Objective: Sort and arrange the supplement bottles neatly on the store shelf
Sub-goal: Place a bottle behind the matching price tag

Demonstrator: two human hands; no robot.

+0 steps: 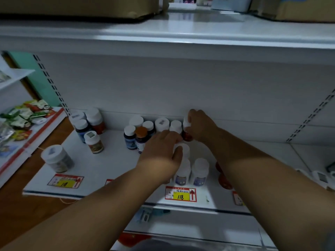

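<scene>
Supplement bottles (135, 130) stand in loose clusters on the white shelf (112, 160): a huddle at the back near twelve o'clock, a few more off toward ten o'clock, a lone wide jar (57, 158) at nine o'clock by the front edge, and two white-capped ones (199, 172) at about six o'clock behind the yellow price tag (180, 193). From where I stand, the right hand (199, 125) has its fingers curled round the cap of a dark red bottle (186, 134) at the back row's one o'clock end. The left hand (161, 151) lies over another white cap (184, 148) just in front, fingers fairly straight, seemingly pressing rather than gripping.

These look like light, rigid plastic bottles with smooth labels; they should slide easily on the painted shelf and tip if nudged high up. I'd say the ribbed cap or the body just below it is the sure place to hold.
</scene>
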